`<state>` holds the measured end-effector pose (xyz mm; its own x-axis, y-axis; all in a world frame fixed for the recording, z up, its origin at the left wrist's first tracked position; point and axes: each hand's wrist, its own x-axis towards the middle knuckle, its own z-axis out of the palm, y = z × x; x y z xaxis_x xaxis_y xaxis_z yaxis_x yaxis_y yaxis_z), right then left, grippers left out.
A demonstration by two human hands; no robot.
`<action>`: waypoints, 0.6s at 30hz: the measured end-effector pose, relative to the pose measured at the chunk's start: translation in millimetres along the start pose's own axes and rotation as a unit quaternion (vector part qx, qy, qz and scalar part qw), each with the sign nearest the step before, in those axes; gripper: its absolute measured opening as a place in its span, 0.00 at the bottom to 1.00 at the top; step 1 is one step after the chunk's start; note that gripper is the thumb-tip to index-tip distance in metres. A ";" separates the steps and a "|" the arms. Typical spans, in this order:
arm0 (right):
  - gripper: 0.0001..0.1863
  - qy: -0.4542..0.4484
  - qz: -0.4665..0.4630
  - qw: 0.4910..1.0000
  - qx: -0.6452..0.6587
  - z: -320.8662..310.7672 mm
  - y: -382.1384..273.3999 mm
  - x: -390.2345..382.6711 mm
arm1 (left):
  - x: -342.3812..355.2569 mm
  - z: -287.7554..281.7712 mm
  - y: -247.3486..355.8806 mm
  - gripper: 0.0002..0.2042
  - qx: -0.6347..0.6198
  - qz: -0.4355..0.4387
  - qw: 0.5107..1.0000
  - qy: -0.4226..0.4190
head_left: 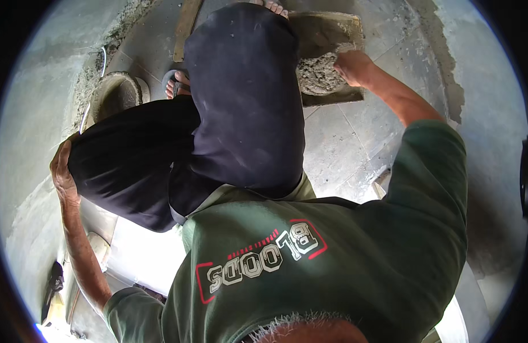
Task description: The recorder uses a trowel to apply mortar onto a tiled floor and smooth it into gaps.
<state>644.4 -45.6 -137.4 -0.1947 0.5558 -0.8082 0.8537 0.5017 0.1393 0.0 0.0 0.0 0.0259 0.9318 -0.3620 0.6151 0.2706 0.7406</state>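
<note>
Right hand point(354, 67) at wet mortar point(318, 77) in the tray point(315, 28); fingers curled, can't tell round what. Left hand point(64, 174) loosely cupped against left knee point(95, 151). Likely mixing or scooping; next move wants a steady wrist.

Across the front of my green shirt point(361, 257) runs one line of large block lettering point(264, 260), pale with dark outlines, slanted and upside down from up here. Close along it sits a much smaller line of red lettering point(252, 244), and red corner lines point(200, 286) bracket the two ends. The pale mark on the dark object point(50, 292) at the lower left is too small to read.
</note>
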 end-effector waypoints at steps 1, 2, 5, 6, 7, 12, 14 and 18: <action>0.05 -0.006 0.005 1.000 -0.012 -1.6 0.4 -7.5 | 0.2 0.8 -0.5 0.21 0.030 0.023 0.999 0.004; 0.05 -0.018 0.013 0.999 -0.023 -4.6 2.9 -9.2 | 1.1 1.9 -0.5 0.21 0.059 0.044 0.997 -0.004; 0.08 -0.014 0.104 0.994 0.026 -8.7 20.1 -16.0 | 3.1 4.8 2.7 0.19 0.152 0.123 0.980 -0.021; 0.10 0.001 0.124 0.991 0.049 -9.5 27.9 -10.2 | 4.8 7.7 5.0 0.19 0.144 0.124 0.982 -0.017; 0.10 -0.012 0.131 0.990 0.051 -8.8 31.7 -0.5 | 6.2 11.6 6.5 0.18 0.147 0.145 0.978 -0.022; 0.10 0.039 0.009 0.995 -0.087 -23.7 37.8 79.5 | 6.9 9.4 11.0 0.18 0.222 0.186 0.957 -0.020; 0.10 0.036 -0.009 0.999 -0.031 -22.7 23.5 83.9 | 3.2 6.2 9.7 0.19 0.336 0.286 0.897 -0.006; 0.07 0.042 -0.016 0.998 -0.046 -14.5 13.1 38.5 | 5.8 8.8 17.4 0.20 0.120 0.074 0.990 -0.002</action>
<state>641.0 -8.0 -158.4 -0.2650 0.5906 -0.7622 0.7992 0.5768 0.1692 17.8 8.0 5.8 0.1321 0.9557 -0.2629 0.7738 0.0664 0.6299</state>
